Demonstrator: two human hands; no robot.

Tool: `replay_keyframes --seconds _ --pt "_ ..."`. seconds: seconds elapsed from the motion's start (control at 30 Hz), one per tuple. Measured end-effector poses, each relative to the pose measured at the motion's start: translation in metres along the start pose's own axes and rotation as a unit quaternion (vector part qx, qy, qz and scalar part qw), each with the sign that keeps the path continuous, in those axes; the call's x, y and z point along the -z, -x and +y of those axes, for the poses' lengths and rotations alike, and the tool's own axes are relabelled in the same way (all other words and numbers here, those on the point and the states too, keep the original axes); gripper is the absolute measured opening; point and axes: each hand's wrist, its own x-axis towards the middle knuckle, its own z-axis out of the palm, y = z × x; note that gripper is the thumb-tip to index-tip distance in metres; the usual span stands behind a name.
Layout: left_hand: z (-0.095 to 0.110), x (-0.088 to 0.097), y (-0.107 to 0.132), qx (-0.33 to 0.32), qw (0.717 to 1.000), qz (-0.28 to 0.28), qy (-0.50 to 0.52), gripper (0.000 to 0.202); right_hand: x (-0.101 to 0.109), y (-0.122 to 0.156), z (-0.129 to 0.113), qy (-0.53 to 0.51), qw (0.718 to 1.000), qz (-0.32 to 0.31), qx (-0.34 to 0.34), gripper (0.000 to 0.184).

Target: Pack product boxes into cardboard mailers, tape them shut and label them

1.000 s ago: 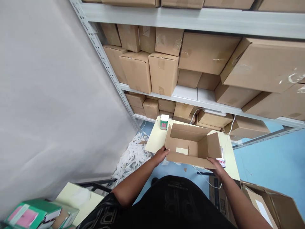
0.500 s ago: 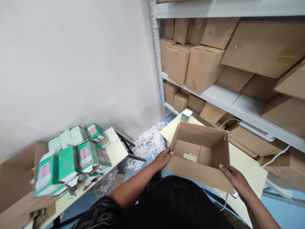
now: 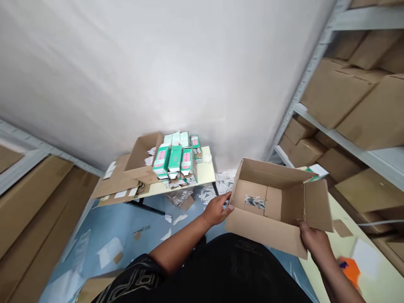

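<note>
Between my hands is an open cardboard box (image 3: 265, 229), held in front of my body with its flaps spread. My left hand (image 3: 218, 209) grips the box's left edge, thumb on the near flap. At the near right corner my right hand (image 3: 314, 240) is closed on the cardboard, its fingers partly hidden beneath. Inside, a gap in the bottom between the flaps (image 3: 255, 202) lets something pale show through, or a clear tape strip lies there; I cannot tell which.
Ahead left, a table (image 3: 148, 191) carries green-and-pink cartons (image 3: 175, 160) and another cardboard box (image 3: 142, 158). Paper scraps (image 3: 224, 183) litter the blue floor. On the right stand a table (image 3: 378, 269) with an orange item (image 3: 349, 271) and shelves of boxes (image 3: 341, 97).
My view has swung left, bringing the carton table toward the middle and the left shelving into sight. The box stays in both hands, and its right flap now hangs outward.
</note>
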Motion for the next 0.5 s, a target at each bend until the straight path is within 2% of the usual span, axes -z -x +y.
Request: replay_keyframes --seconds 0.1,0.2,0.27,0.37,0.43,0.5 --pt "-0.027 0.040 0.030 -0.025 1.000 0.013 0.002 0.069 -0.029 0.007 -0.035 0.025 0.997 0.024 0.068 0.072" --pt "-0.061 0.100 0.062 -0.056 0.998 0.000 -0.005 0.056 -0.065 0.021 -0.072 0.039 0.997 0.022 0.067 0.073" --pt "-0.087 0.151 0.082 -0.044 0.998 0.026 -0.025 0.049 -0.093 0.036 -0.098 0.055 0.998 0.006 0.041 0.076" --pt "-0.136 0.241 0.103 0.036 0.987 0.143 -0.068 0.044 -0.139 0.065 -0.138 0.075 0.997 -0.004 0.025 0.075" --pt "-0.175 0.306 0.105 0.095 0.966 0.212 -0.111 0.044 -0.168 0.083 -0.161 0.089 0.995 0.000 0.038 0.071" --pt "-0.217 0.367 0.093 0.163 0.945 0.225 -0.172 0.041 -0.192 0.096 -0.178 0.109 0.992 -0.003 0.070 0.069"
